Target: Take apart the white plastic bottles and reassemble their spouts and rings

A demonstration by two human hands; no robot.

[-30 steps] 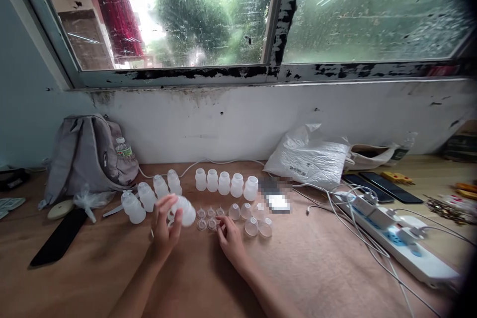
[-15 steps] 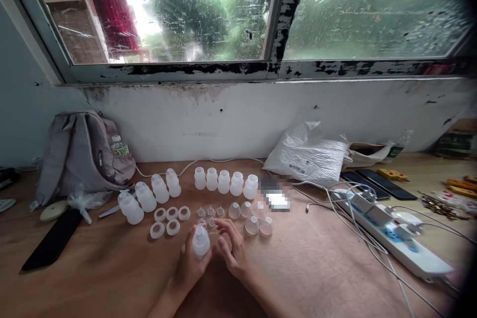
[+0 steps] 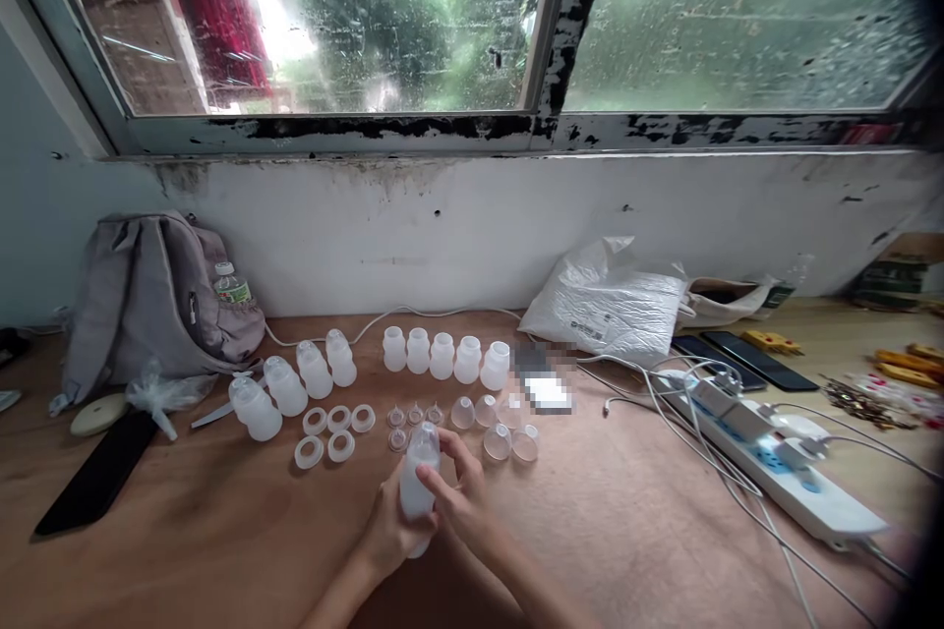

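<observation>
My left hand (image 3: 387, 536) grips a small translucent white bottle (image 3: 417, 484) upright, just above the wooden table. My right hand (image 3: 455, 503) rests its fingers on the same bottle from the right side. Beyond the hands lie several white rings (image 3: 329, 430), small clear nipples (image 3: 414, 416) and clear domed caps (image 3: 499, 428). Further back stand a row of open bottles (image 3: 444, 357) and, to the left, several capped bottles (image 3: 293, 380).
A grey backpack (image 3: 151, 305) with a water bottle sits at the back left, a black phone (image 3: 92, 482) in front of it. A white plastic bag (image 3: 609, 300), phones, cables and a white power strip (image 3: 782, 462) fill the right side.
My left hand carried the bottle from the left group to the table's middle in front of me. My right hand left the small nipples and closed on the bottle, which now stands taller.
</observation>
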